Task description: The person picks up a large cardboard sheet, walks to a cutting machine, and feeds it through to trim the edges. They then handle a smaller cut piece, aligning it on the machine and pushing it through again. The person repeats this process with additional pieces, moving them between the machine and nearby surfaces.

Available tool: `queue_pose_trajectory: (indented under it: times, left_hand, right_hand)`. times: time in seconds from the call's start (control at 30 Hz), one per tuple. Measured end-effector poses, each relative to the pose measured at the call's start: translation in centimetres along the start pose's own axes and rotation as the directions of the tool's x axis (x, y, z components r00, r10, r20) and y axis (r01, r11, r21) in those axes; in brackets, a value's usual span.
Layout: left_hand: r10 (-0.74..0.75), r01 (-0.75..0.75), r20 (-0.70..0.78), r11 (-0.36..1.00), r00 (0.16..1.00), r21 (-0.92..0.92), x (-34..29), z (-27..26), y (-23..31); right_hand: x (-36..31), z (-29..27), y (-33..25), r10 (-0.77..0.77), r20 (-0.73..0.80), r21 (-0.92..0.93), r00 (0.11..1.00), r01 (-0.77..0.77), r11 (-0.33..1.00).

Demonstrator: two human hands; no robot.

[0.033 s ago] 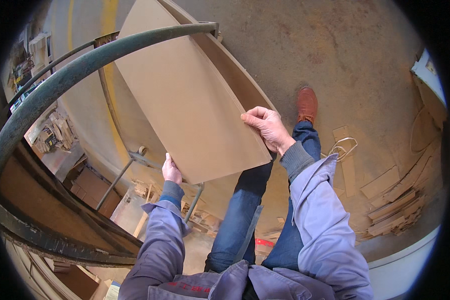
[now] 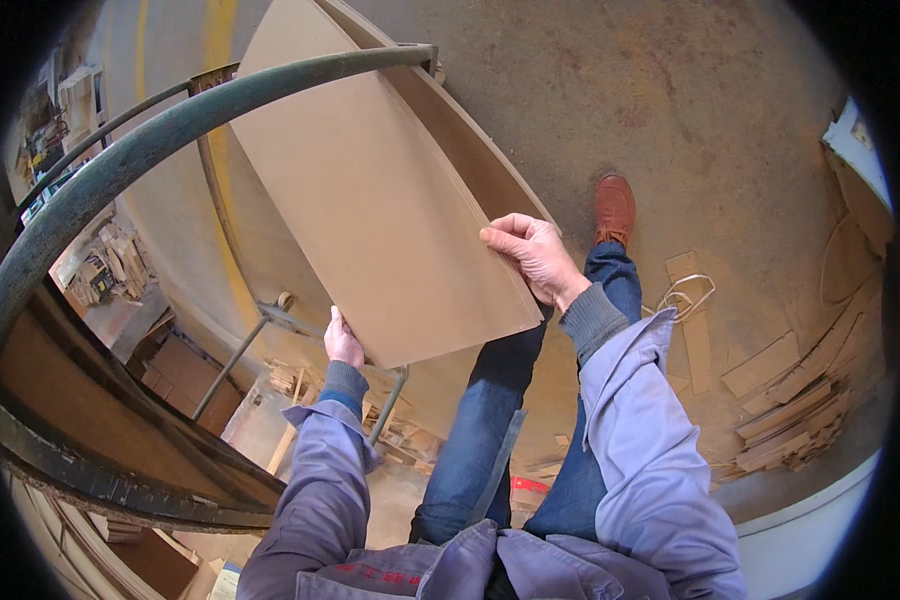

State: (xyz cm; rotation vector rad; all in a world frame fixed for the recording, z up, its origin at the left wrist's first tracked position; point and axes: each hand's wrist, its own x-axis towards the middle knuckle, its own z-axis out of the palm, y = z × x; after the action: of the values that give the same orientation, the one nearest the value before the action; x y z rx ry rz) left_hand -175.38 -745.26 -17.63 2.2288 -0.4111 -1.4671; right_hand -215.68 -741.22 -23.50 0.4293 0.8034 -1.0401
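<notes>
A thin stack of tan boards (image 2: 380,230), likely fibreboard, tilts in front of me with its lower end near my legs. My left hand (image 2: 343,340) is closed on the lower left edge, its fingers partly hidden behind the boards. On the right edge, my right hand (image 2: 532,250) pinches the boards, thumb on the face and the other fingers curled beyond the edge. Behind the stack another brown board (image 2: 470,140) stands apart at an angle, leaving a dark gap between them.
A dark green metal tube frame (image 2: 170,125) curves over the boards' upper part and down the left. Wood offcuts (image 2: 795,425) lie piled at the right, near a pale loop of strap (image 2: 688,298). More scraps (image 2: 115,262) lie at far left. My brown shoe (image 2: 615,208) stands on the dusty floor.
</notes>
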Motion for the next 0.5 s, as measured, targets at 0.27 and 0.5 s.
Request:
queue_pose_trajectory:
  times: [0.27, 0.5]
  left_hand:
    - [0.138, -0.116, -0.232, 0.988, 0.963, 0.104, -1.0, 1.1, 0.3]
    - [0.094, -0.066, -0.226, 0.990, 0.969, 0.128, -1.0, 0.3, 0.4]
  right_hand:
    - [-1.4, 2.1, -0.4, -0.001, -0.038, -0.097, 0.999, -0.003, 0.995]
    - [-2.0, 2.9, -1.1, -0.030, -0.127, -0.267, 0.991, -0.005, 0.964]
